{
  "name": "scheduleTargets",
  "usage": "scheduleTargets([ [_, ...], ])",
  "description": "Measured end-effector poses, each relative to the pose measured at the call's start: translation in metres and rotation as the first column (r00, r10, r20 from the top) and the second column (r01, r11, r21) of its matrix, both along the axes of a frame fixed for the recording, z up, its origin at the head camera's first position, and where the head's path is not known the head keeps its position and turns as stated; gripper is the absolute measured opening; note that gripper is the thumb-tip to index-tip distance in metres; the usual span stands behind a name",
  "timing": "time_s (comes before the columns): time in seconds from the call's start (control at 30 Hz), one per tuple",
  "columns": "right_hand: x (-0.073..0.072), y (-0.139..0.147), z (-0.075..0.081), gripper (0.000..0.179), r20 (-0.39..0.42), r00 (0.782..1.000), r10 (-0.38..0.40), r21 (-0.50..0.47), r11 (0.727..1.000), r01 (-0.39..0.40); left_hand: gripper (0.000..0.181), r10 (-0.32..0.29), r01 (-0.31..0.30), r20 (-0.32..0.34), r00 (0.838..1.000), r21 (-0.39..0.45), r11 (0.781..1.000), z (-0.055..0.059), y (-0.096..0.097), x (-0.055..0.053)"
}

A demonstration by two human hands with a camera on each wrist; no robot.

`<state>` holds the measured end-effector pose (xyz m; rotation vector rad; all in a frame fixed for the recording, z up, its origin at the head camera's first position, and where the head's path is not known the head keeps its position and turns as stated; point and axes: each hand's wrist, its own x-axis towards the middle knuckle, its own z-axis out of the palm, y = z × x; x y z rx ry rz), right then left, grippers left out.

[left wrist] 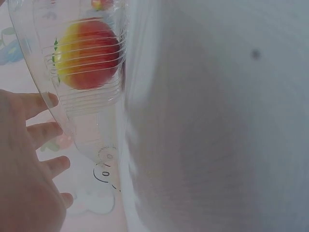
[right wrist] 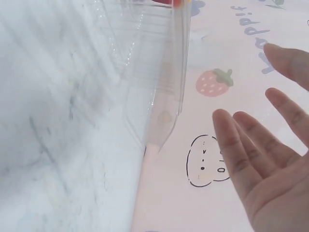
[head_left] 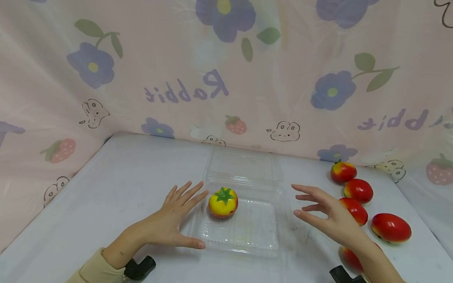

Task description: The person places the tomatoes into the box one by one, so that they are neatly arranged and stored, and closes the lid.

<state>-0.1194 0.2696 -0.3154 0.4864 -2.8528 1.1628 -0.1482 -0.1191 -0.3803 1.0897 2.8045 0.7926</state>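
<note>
A clear plastic clamshell box (head_left: 240, 240) lies on the table with its lid (head_left: 244, 164) folded back toward the wall. Inside its left part sits one yellow-and-red tomato (head_left: 223, 206), green leafy top facing up. My left hand (head_left: 172, 224) is spread at the box's left side; in the left wrist view its fingertips (left wrist: 50, 100) are right at the clear rim. To the right of the box, my right hand (head_left: 330, 215) hovers with fingers loosely bent and nothing in them. The right forearm partly hides a red tomato (head_left: 351, 258) below it.
Several more red tomatoes, such as a front one (head_left: 391, 228) and a back one (head_left: 343, 171), lie along the table's right side. A pink printed curtain (head_left: 248, 91) hangs behind the white table (head_left: 132, 175). Black wrist mounts (head_left: 140, 268) are on both wrists.
</note>
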Motion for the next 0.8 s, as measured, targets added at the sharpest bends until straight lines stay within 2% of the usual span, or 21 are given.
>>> scheduleTargets([
  [0.43, 0.009, 0.023, -0.010, 0.059, -0.042, 0.997, -0.058, 0.048, 0.997, 0.060, 0.111, -0.003, 0.003, 0.001, 1.000, -0.001, 1.000, 0.000, 0.000, 0.000],
  [0.8, 0.020, 0.047, -0.016, 0.057, 0.004, 0.991, -0.131, 0.096, 0.987, 0.130, 0.111, 0.006, -0.006, 0.014, 1.000, -0.017, 1.000, 0.001, 0.000, 0.000],
])
